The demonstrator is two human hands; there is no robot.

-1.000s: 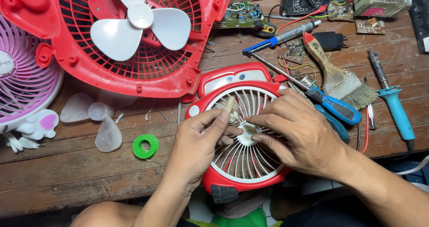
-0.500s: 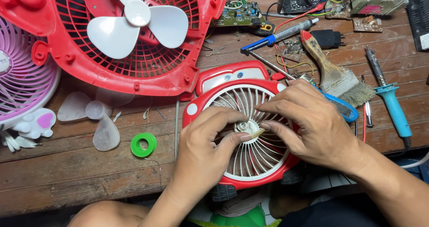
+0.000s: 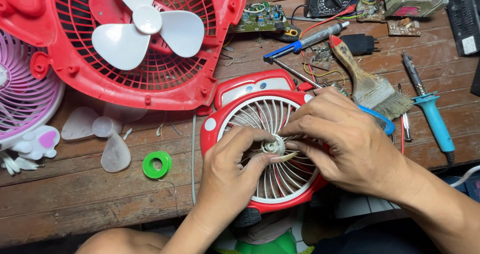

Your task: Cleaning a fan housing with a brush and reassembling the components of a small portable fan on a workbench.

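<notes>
Two hands are working at the lower centre of the frame on one small red fan (image 3: 235, 104), which is lying face up at the near edge of the wooden tabletop (image 3: 75, 204). Its round white grille (image 3: 272, 116) is made of thin radial plastic ribs. The left hand (image 3: 227, 176) is curling its fingers (image 3: 250, 136) around the small white hub (image 3: 274, 145) at the grille's middle, its thumb pressing in from below. The right hand (image 3: 345, 144) is pinching the same hub from the right with its fingertips pressed close together.

Three fan bodies are showing in all: the small red one, one large red fan housing (image 3: 165, 84) with a lattice grille and a glossy white three-bladed propeller (image 3: 145, 26) in the upper left, and one pink-ribbed fan (image 3: 20, 94) at the left edge. One loose translucent propeller (image 3: 102, 134) is lying on the planks beside one green ring-shaped spool (image 3: 157, 164). On the right are lying one bristly paintbrush (image 3: 367, 81) with a worn wooden handle, one light-blue-handled soldering iron (image 3: 430, 109), and one slim grey and blue tool (image 3: 307, 40). One green circuit board (image 3: 260, 16) is sitting at the upper centre. The tabletop is rough, scratched timber.
</notes>
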